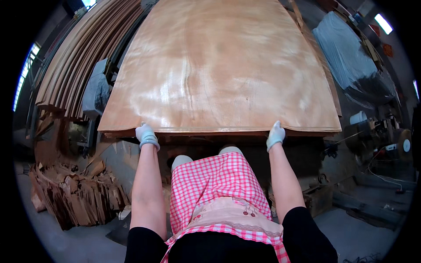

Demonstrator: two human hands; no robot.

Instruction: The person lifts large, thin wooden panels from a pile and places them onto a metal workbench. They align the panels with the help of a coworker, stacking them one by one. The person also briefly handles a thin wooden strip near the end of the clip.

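Wooden sheet, edge in each hand

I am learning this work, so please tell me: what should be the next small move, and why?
Perhaps raise the near edge of the wood sheet a little, evenly on both sides: the left hand and right hand, both gloved, grip that edge, one toward each corner. Whether they hold more than one is unclear.

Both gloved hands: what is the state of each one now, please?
Left hand: closed, gripping the near edge of the wooden sheeting.
Right hand: closed, gripping the same edge.
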